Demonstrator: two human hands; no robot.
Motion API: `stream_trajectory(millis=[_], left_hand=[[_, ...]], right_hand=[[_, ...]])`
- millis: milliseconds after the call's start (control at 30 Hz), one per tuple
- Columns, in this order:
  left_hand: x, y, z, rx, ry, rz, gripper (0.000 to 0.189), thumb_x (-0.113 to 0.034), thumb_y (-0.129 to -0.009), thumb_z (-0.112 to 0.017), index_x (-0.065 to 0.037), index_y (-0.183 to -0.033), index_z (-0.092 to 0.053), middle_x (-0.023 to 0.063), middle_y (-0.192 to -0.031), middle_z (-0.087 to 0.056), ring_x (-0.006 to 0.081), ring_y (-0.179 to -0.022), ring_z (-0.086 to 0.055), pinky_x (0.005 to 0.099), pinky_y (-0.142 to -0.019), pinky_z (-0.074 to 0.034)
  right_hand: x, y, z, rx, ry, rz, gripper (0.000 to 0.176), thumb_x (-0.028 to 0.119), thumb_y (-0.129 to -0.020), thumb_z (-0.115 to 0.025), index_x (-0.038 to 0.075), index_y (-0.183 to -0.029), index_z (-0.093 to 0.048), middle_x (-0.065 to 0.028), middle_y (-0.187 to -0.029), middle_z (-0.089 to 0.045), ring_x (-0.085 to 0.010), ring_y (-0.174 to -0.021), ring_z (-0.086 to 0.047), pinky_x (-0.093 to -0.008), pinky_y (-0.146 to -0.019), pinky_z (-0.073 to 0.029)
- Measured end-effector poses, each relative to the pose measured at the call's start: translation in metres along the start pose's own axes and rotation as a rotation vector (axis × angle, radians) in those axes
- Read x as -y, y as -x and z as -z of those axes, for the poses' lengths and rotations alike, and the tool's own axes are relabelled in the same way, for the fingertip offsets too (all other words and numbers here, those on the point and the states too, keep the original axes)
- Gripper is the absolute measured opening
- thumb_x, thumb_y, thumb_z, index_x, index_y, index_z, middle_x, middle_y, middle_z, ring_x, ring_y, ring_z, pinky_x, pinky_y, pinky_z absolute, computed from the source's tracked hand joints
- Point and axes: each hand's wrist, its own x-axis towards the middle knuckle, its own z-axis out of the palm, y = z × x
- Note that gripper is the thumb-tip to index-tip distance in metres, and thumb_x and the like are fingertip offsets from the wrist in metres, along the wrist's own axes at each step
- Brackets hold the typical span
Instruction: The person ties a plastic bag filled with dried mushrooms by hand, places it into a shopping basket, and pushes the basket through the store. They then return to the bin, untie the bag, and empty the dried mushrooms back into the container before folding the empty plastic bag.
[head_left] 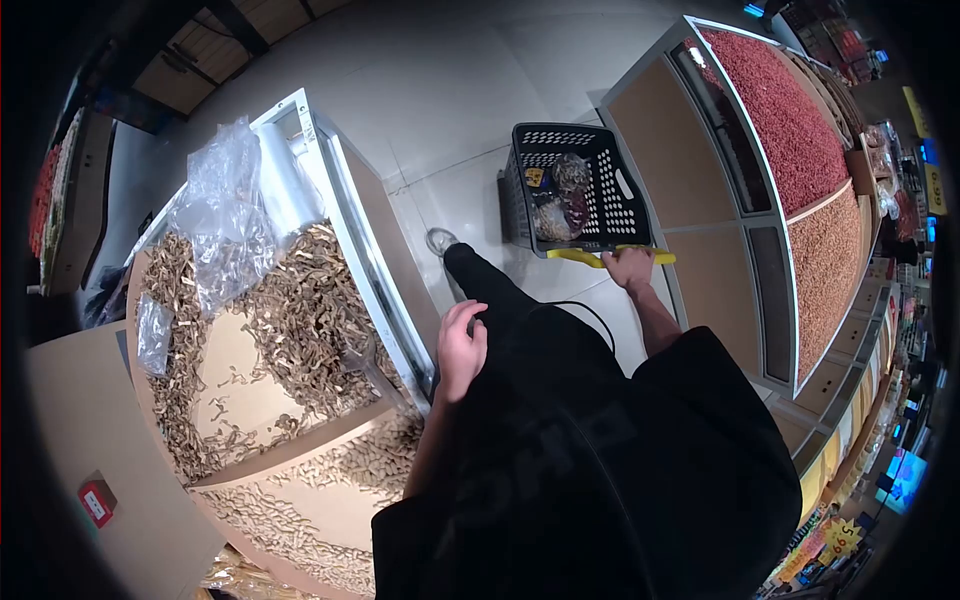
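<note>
My right hand [630,268] is closed around the yellow handle [578,257] of a dark shopping basket [515,200]. Inside the basket lie several clear bags of goods [572,180]. In front of my dark clothing, my left hand [463,345] hangs with curled fingers that look partly apart and hold nothing visible. It is beside the metal-edged bin [375,290] of dried brown pieces [315,310], not gripping it. Crumpled clear plastic bags [225,205] lie on that bin.
Peanuts in shells [290,515] fill a nearer section at the left. A tall bin at the right holds red peanuts [770,120] and lighter brown ones [825,270]. Tiled floor [440,110] runs between the bins. A red-and-white tag [97,502] is at the lower left.
</note>
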Motion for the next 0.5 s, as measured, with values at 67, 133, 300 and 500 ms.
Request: stream_trajectory(millis=[67, 133, 300, 500], left_hand=[[-0.004, 0.025, -0.013, 0.035, -0.027, 0.011, 0.023, -0.001, -0.078, -0.057, -0.005, -0.1, -0.064, 0.0154, -0.106, -0.062, 0.0335, -0.102, -0.057, 0.0381, -0.09, -0.045], [-0.006, 0.041, -0.019, 0.06, -0.057, -0.021, 0.024, -0.002, -0.079, -0.059, -0.004, -0.102, -0.063, 0.0161, -0.102, -0.062, 0.0343, -0.098, -0.058, 0.0385, -0.086, -0.046], [0.016, 0.059, -0.034, 0.154, 0.003, -0.029, 0.024, -0.005, -0.081, -0.061, 0.0, -0.105, -0.06, 0.0186, -0.097, -0.063, 0.0366, -0.093, -0.061, 0.0402, -0.083, -0.048], [-0.005, 0.001, -0.06, 0.309, -0.192, 0.375, 0.033, -0.021, -0.086, -0.054, -0.009, -0.116, -0.061, 0.0165, -0.108, -0.064, 0.0326, -0.103, -0.061, 0.0386, -0.088, -0.048]], right_hand=[[-0.002, -0.002, 0.008, 0.053, 0.057, 0.05, 0.057, 0.057, -0.081, -0.041, 0.012, -0.089, -0.075, -0.0176, -0.091, -0.069, -0.0326, -0.091, -0.064, -0.0446, -0.089, -0.045], [-0.001, -0.012, 0.015, 0.097, 0.05, 0.095, 0.058, 0.058, -0.081, -0.04, 0.011, -0.089, -0.074, -0.0182, -0.092, -0.068, -0.0327, -0.092, -0.065, -0.0436, -0.084, -0.049], [-0.004, -0.024, 0.025, 0.181, 0.053, 0.205, 0.062, 0.059, -0.081, -0.041, 0.006, -0.088, -0.073, -0.019, -0.093, -0.068, -0.0332, -0.091, -0.065, -0.0428, -0.083, -0.051], [-0.003, -0.04, 0.049, 0.272, -0.03, 0.227, 0.078, 0.07, -0.085, -0.031, 0.004, -0.087, -0.073, -0.0205, -0.091, -0.068, -0.0343, -0.089, -0.066, -0.043, -0.08, -0.051]])
